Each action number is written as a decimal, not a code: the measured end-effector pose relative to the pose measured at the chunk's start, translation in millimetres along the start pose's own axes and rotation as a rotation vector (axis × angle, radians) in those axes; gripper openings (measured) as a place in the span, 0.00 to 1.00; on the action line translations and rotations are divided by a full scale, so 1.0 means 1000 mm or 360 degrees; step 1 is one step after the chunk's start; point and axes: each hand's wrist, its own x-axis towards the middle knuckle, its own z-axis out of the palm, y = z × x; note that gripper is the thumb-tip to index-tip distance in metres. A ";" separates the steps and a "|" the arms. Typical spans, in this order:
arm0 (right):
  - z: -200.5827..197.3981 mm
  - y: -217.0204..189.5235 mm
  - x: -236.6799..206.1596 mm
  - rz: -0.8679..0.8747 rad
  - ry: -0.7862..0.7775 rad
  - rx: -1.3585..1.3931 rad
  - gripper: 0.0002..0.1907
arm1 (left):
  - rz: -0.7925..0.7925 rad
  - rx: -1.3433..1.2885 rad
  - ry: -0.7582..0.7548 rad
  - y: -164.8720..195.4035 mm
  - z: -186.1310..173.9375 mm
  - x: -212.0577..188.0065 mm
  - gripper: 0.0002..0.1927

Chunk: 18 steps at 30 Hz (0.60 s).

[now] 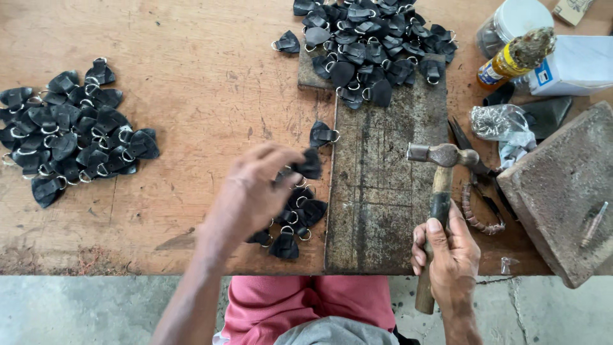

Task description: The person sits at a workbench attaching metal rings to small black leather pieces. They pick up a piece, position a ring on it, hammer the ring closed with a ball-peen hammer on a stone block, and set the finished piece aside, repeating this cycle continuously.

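Note:
My left hand [252, 191] pinches a small black leather tab with a metal ring [309, 164] just left of a worn metal plate [383, 191] lying on the wooden table [191, 96]. Under that hand lies a small cluster of the same black tabs [300, 217]. One tab [322, 135] lies alone beside the plate's upper left edge. My right hand [447, 255] grips the wooden handle of a hammer [440, 160]; its steel head hangs over the plate's right side.
A large heap of tabs [373, 45] covers the plate's far end, and another heap [70, 131] lies at the table's left. At right are a stone block [562, 185], pliers [479, 185], a crumpled plastic bag [501, 124], a bottle [517, 57], a jar [511, 22] and a white box [578, 64].

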 end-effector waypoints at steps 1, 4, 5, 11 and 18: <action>0.000 -0.001 0.000 -0.0010 0.0008 0.0005 0.29 | 0.0071 -0.0112 0.0041 0.008 0.011 -0.001 0.14; -0.001 -0.010 -0.005 -0.0062 0.0000 -0.0067 0.30 | 0.0090 -0.0312 -0.0100 0.027 0.055 -0.006 0.11; -0.002 -0.016 -0.009 -0.0078 0.0001 -0.0109 0.30 | 0.0100 -0.0289 -0.0118 0.031 0.066 -0.010 0.13; -0.015 -0.063 -0.057 -0.0621 0.0150 -0.0792 0.28 | 0.0025 -0.0275 0.0011 0.030 0.090 -0.022 0.27; 0.001 -0.056 -0.046 -0.0150 -0.0309 -0.1795 0.32 | -0.0082 -0.0311 0.0043 0.023 0.100 -0.026 0.31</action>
